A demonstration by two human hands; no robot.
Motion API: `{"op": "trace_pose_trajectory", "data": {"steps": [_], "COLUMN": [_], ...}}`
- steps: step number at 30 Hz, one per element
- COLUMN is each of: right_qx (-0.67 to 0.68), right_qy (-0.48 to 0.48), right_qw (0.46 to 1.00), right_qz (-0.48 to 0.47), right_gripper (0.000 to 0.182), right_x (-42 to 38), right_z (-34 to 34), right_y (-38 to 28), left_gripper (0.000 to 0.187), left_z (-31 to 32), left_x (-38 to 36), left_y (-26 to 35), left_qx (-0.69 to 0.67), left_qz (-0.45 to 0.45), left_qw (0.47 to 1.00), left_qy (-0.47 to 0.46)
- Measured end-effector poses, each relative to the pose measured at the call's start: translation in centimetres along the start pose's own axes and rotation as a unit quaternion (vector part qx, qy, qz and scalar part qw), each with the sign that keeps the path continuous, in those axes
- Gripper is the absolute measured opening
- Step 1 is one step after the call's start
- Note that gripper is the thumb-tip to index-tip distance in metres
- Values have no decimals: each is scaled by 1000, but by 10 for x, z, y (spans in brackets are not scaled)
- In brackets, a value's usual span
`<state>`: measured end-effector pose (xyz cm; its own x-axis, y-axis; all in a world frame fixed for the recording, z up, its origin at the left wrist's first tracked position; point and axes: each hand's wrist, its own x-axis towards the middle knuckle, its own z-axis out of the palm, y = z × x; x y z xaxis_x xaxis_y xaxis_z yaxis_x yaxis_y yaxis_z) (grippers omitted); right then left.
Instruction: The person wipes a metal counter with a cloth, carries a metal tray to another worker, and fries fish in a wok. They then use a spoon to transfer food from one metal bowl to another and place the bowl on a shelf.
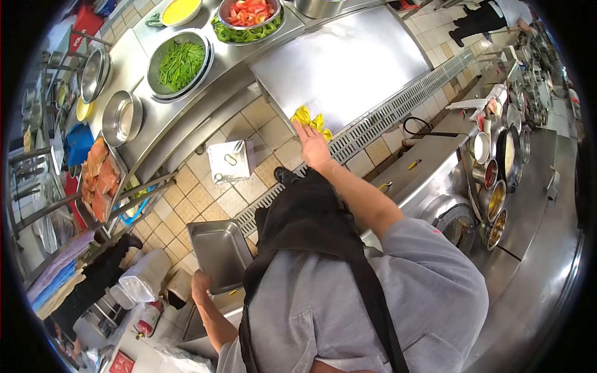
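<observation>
My left hand [200, 285] is closed on the edge of a deep rectangular steel pan [221, 248], which I hold low at my left side. The pan's visible inside shows bare metal. Out in front, my right hand [315, 147] has a crumpled yellow cloth [303, 115] under its fingers. The cloth lies at the near corner of a shiny steel table [342, 59]. My fingertips are partly hidden in its folds.
A steel counter [134, 50] at left holds a bowl of green beans [180, 65], tomatoes [249, 11] and green peppers [249, 31]. A tray of raw meat [101, 180] is nearby. A square tin [230, 161] stands on the floor. Pots [496, 200] line the right. Other people stand farther off.
</observation>
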<state>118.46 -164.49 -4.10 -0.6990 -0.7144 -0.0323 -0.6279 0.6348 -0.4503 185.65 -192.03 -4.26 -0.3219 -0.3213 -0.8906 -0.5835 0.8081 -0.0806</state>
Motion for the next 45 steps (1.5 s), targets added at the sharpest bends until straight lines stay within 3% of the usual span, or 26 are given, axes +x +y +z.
{"op": "trace_pose_trajectory", "data": {"steps": [1, 4, 5, 6, 9, 13, 18, 20, 22, 24, 27, 29, 30, 31, 32, 33, 34, 35, 36, 37, 40, 41, 42, 43, 44, 45], "right_qx": [6, -51, -82, -73, -71, 0, 89, 370, 508, 604, 308, -34, -148, -201, -146, -264, -85, 10, -7, 61, -25, -18, 118, 111, 44, -133], "right_qy": [-39, -183, -236, -195, -355, -362, -360, -385, -426, -417, -109, -81, -101, 109, 204, 74, 108, -9, -49, -8, -110, -41, 29, 33, -4, 140], "right_qw": [999, 982, 968, 977, 924, 928, 926, 845, 732, 649, 887, 988, 983, 973, 967, 961, 990, 998, 985, 981, 965, 964, 992, 993, 999, 980], "right_qz": [11, 18, 14, -44, -123, -91, -63, 34, 158, 200, 327, 130, 31, 16, 38, -43, -29, -59, -164, -184, -237, -262, -32, 31, 23, 41], "right_gripper": [55, 50, 48, 36, 30, 31, 36, 40, 42, 49, 51, 51, 51, 50, 49, 48, 45, 42, 37, 32, 28, 26, 30, 38, 44, 42], "right_x": [3, 12, 16, 18, 67, 77, 75, 68, 85, 99, 115, 122, 108, 74, 53, 35, 15, -6, -20, -27, 15, 33, 49, 70, 91, 109], "right_z": [-14, -26, -22, -1, -1, 23, -3, -83, -96, -167, -196, -121, -72, -30, -20, -10, 19, 4, -17, -35, -113, -121, -120, -161, -191, -192], "right_y": [2, 19, 28, 51, 70, 88, 106, 118, 166, 186, 227, 266, 255, 211, 158, 130, 110, 85, 77, 83, 192, 261, 324, 369, 426, 469], "left_gripper": [45, 44, 44, 44, 43, 40, 47, 44, 42, 43, 45, 45, 44, 43, 34, 27, 21, 22, 22, 22, 23, 28, 36, 44, 46, 46], "left_z": [-22, -78, -92, -103, -106, -109, -122, -100, -55, -66, -86, -88, -85, -77, -60, -38, -35, -41, -55, -77, -141, -158, -175, -184, -184, -177], "left_x": [-3, -16, -19, -23, -19, -12, -10, 7, 28, 6, -2, 5, 9, 12, 25, 43, 48, 49, 41, 28, -21, -34, -48, -54, -58, -57], "left_y": [9, 48, 55, 60, 67, 66, 73, 60, 24, 46, 56, 61, 58, 52, 41, 30, 28, 35, 45, 68, 142, 168, 195, 213, 221, 222], "left_qx": [24, -234, -225, -217, -217, -191, -227, -182, -101, -177, -204, -175, -145, -112, -60, -7, 47, 50, 55, 73, 125, 11, -103, -215, -207, -180], "left_qz": [26, -195, -184, -174, -171, -152, -185, -151, -77, -145, -199, -178, -147, -116, -87, -58, -29, -21, -16, 1, 35, -56, -145, -230, -229, -203], "left_qw": [998, 953, 957, 960, 960, 966, 956, 972, 992, 973, 958, 968, 978, 987, 994, 996, 995, 995, 995, 995, 989, 995, 978, 941, 943, 956], "left_qy": [-58, 11, 20, 29, 47, 79, 11, 7, -13, 23, 8, 3, 12, 18, 40, 63, 85, 79, 80, 73, 77, 83, 110, 125, 125, 112]}}
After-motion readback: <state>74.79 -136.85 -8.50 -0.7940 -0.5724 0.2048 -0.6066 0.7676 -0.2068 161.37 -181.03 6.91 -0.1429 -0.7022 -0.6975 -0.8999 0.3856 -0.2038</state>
